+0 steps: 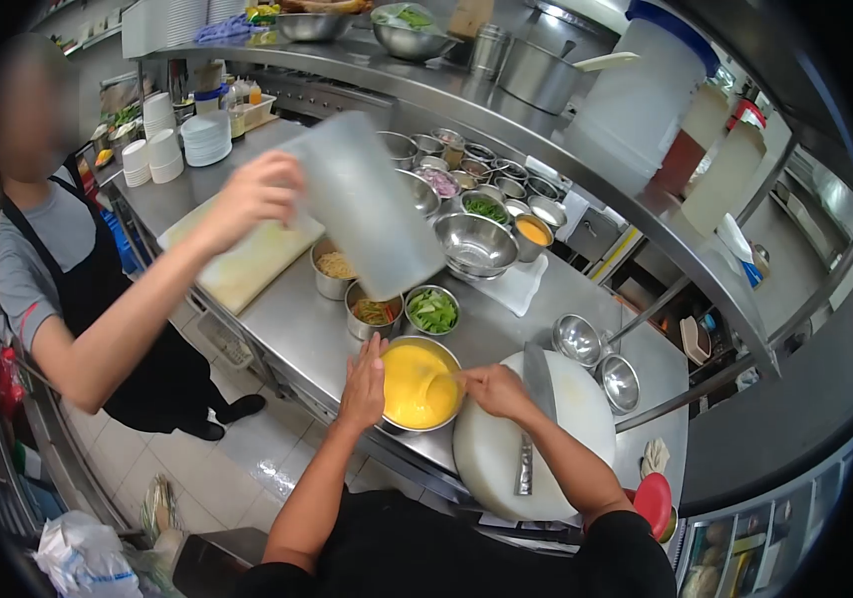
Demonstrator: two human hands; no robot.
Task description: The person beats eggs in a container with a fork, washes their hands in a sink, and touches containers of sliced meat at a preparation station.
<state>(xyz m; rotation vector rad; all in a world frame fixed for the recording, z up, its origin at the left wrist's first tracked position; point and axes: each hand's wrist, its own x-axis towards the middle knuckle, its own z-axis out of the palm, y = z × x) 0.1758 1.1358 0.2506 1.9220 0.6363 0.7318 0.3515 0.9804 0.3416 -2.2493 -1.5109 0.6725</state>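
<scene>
My left hand [362, 384] rests against the left side of a metal bowl [413, 430] of yellow beaten egg [415, 397], its fingers stretched out along the rim. At the bowl's right side, my right hand [497, 390] is closed on a thin-handled stirring utensil [443, 382]. Its head dips into the egg and is too blurred to name. Just beyond the bowl stand a metal cup of mixed red and green pieces [374, 312] and a metal bowl of chopped greens [432, 311]. A knife [539, 384] lies on the round white cutting board [576, 429] under my right forearm.
At the left, a co-worker's hand [265, 189] holds a tilted translucent plastic container [372, 209] above the counter. A rectangular cutting board [247, 264] lies behind it. Several metal ingredient bowls [476, 244] stand farther back. An overhead steel shelf [426, 95] crosses above. Two small bowls [578, 340] sit right.
</scene>
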